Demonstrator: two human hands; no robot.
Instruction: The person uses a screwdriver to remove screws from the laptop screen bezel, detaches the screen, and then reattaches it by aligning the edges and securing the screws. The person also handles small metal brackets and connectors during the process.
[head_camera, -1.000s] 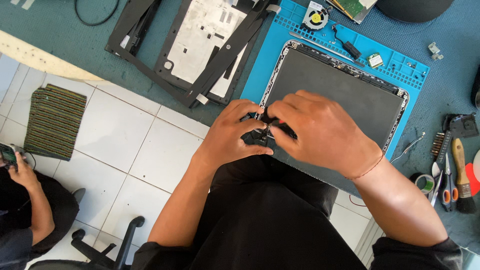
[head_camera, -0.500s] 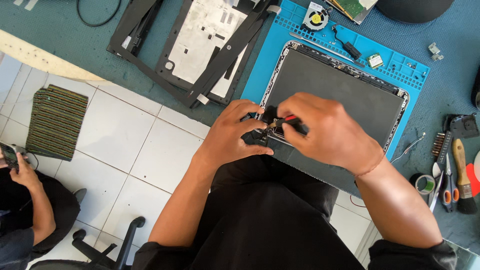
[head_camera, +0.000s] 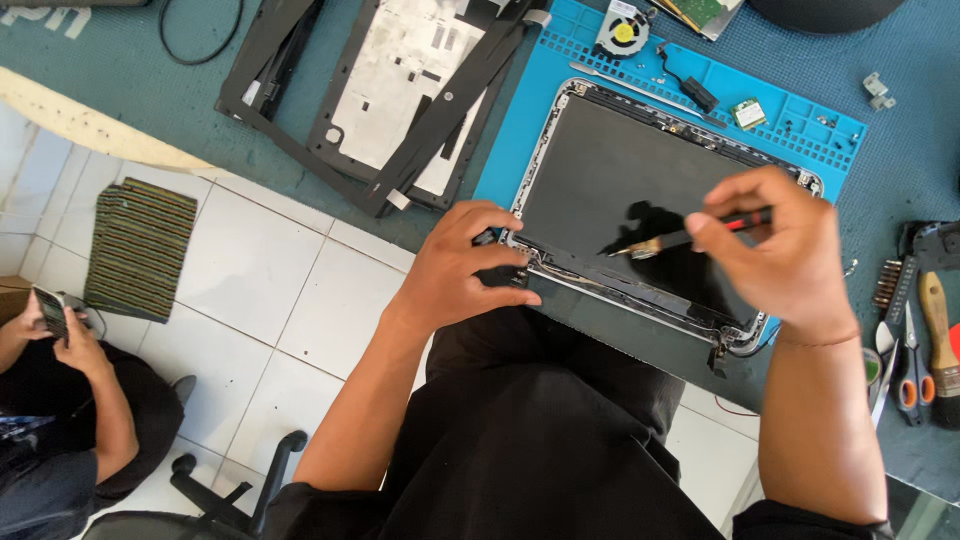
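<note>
The left hand (head_camera: 462, 268) presses fingers closed on the screen panel's (head_camera: 640, 190) lower-left corner at centre frame. The right hand (head_camera: 778, 250) pinches a screwdriver (head_camera: 672, 241) above the panel. Beyond, the blue mat (head_camera: 800, 125); a black frame (head_camera: 400, 100) sits upper left.

A teal-covered table (head_camera: 120, 50) carries a blue mat (head_camera: 800, 110), black frames (head_camera: 300, 110) and tools (head_camera: 915, 350).
</note>
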